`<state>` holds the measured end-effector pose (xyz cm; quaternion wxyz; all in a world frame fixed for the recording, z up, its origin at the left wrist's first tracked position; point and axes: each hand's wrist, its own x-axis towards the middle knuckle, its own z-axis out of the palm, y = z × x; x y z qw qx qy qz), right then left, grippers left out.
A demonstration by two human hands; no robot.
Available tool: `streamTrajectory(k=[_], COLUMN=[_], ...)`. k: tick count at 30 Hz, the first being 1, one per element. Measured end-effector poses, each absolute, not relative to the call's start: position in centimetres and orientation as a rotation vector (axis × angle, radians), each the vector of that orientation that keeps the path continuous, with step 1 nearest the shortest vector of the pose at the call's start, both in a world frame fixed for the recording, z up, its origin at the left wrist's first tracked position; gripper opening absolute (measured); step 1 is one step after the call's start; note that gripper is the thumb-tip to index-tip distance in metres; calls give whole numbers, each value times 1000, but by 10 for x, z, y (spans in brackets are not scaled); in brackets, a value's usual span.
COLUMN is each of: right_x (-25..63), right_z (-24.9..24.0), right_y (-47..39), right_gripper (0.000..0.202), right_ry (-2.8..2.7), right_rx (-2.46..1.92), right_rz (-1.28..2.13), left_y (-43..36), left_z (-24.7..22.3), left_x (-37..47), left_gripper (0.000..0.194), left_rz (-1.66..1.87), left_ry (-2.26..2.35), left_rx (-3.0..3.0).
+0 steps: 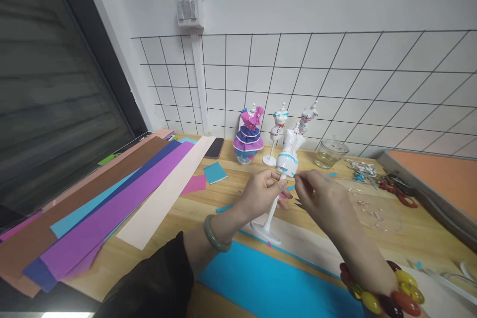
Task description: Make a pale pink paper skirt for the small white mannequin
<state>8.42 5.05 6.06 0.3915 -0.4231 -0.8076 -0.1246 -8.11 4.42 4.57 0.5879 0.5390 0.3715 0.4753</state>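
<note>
A small white dress form [287, 159] on a stand leans slightly, its torso trimmed with blue strips. My left hand [261, 191] is closed around the stand's pole just under the torso. At the torso's lower right edge, my right hand [322, 191] has its fingertips pinched together; whatever lies between them is too small to make out. The round white base [266, 233] is tilted over a strip of pale paper beside a blue sheet [276, 278]. Dark pointed tips [298, 203] show just below my right fingers, their other end hidden by the hand.
Behind stand a doll form in a ruffled pink and purple dress [248, 134] and other white forms [278, 131]. Long coloured paper strips [122, 208] and a phone [215, 148] lie left. To the right are a lidded glass jar [330, 154], red-handled scissors [402, 194] and an orange-lined tray [436, 174].
</note>
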Motion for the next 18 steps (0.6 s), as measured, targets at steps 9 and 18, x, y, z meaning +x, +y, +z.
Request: streamTrajectory(k=[9,18], right_x=[84,107], right_z=[51,58], right_y=[58,73], right_gripper=[26,48], right_ry=[-1924,-1821], right_rx=[-1303,-1393], right_rz=[-46,219], left_y=[39,44], left_z=[56,57], left_x=[-86,-91], left_gripper=[36,38], left_rz=[1075,1162], left_ry=[738,776], left_rx=[1126,1135])
